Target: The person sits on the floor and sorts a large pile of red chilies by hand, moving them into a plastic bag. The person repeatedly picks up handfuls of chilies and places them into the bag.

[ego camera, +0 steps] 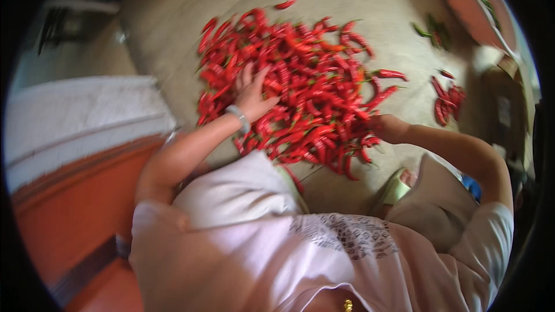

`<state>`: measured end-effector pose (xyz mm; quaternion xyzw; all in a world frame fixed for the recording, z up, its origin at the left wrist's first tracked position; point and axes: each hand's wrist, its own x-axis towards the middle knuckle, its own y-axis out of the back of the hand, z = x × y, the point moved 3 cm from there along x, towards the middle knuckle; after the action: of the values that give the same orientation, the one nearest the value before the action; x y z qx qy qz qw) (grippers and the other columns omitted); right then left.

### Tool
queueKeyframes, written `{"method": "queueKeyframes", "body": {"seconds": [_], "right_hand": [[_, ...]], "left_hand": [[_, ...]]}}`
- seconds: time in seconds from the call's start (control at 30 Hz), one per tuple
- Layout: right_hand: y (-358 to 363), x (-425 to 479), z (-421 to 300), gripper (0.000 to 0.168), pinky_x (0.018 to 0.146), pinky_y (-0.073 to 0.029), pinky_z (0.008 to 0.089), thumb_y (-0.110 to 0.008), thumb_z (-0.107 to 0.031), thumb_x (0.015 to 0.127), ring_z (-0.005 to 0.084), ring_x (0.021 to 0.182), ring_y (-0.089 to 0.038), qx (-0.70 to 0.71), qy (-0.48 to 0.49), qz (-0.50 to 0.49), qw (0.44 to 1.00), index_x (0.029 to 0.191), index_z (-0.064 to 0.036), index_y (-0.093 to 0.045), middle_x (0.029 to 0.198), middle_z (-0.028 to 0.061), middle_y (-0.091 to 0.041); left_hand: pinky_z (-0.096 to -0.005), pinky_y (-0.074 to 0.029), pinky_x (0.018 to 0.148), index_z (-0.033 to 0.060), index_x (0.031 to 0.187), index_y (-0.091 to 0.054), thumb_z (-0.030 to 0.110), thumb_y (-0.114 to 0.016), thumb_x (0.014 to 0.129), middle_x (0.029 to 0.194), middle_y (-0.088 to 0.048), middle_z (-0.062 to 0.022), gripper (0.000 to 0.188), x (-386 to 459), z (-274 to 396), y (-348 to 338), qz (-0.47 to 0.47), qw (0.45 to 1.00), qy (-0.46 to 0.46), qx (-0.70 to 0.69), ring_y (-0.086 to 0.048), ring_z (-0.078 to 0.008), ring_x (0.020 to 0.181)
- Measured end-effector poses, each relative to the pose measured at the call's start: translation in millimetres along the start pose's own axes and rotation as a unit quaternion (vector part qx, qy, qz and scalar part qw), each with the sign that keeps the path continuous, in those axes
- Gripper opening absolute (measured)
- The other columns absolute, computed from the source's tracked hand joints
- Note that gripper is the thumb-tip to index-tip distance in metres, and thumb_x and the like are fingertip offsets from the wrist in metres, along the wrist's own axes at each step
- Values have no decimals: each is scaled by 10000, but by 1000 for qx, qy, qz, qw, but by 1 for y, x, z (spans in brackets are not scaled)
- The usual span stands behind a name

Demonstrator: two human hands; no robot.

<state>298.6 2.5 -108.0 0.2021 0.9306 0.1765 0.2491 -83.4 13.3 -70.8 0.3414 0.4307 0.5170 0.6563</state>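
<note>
A broad heap of red chili peppers [299, 82], many with green stems, lies on the floor before me. My left hand [255, 95], a pale bangle on its wrist, rests over the heap's left side with fingers spread and nothing gripped. At the right edge of the heap is my right hand [388, 128], curled against the peppers there. Its fingertips are blurred and partly hidden, so I cannot tell whether it holds any. One loose pepper [288, 1] lies beyond the far edge of the heap.
A few red peppers [446, 99] lie apart at the right, with some green peppers [433, 32] farther off. A pink basin [466, 6] holding green peppers stands at the far right, near a cardboard box [505, 108]. Orange-red furniture [91, 177] with a pale top is at my left.
</note>
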Motion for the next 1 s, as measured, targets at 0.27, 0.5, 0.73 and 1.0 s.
{"method": "queueKeyframes", "body": {"seconds": [0.27, 0.5, 0.73, 1.0], "right_hand": [[96, -6, 62, 253, 858, -474, 442, -508, -65, 783, 365, 1007, -580, -129, -187, 154, 962, 1006, -70, -628, 1053, 177, -608], [217, 0, 147, 308, 882, -478, 452, -527, -56, 772, 384, 1050, -570, -195, -282, 404, 848, 1079, -44, -523, 1121, 221, -565], [230, 18, 178, 303, 813, -510, 432, -616, -143, 793, 371, 986, -616, -276, -325, 358, 831, 1057, -34, -514, 1062, 209, -606], [266, -20, 160, 197, 689, -503, 447, -653, -180, 706, 369, 795, -630, -46, -146, 463, 873, 847, -44, -639, 847, 214, -653]], "left_hand": [[-455, -283, 1106, 74, 1371, -408, 295, -718, 767, 1431, -376, -190, 713, 96, 6, -29, -88, 991, -101, 29, -315, -382, 1325], [-645, -147, 1092, 87, 1511, -22, 482, -661, 782, 1576, -80, -105, 1047, 92, 25, -43, -236, 953, 10, 188, -32, -378, 1439], [-623, -77, 1114, 62, 1505, 36, 465, -636, 827, 1586, 38, -109, 1036, 93, 36, -37, -293, 933, 48, 203, 82, -353, 1449], [-605, -79, 1120, 65, 1509, -13, 472, -671, 797, 1583, 20, -135, 1051, 95, 36, -40, -272, 940, 72, 195, 78, -343, 1452]]}}
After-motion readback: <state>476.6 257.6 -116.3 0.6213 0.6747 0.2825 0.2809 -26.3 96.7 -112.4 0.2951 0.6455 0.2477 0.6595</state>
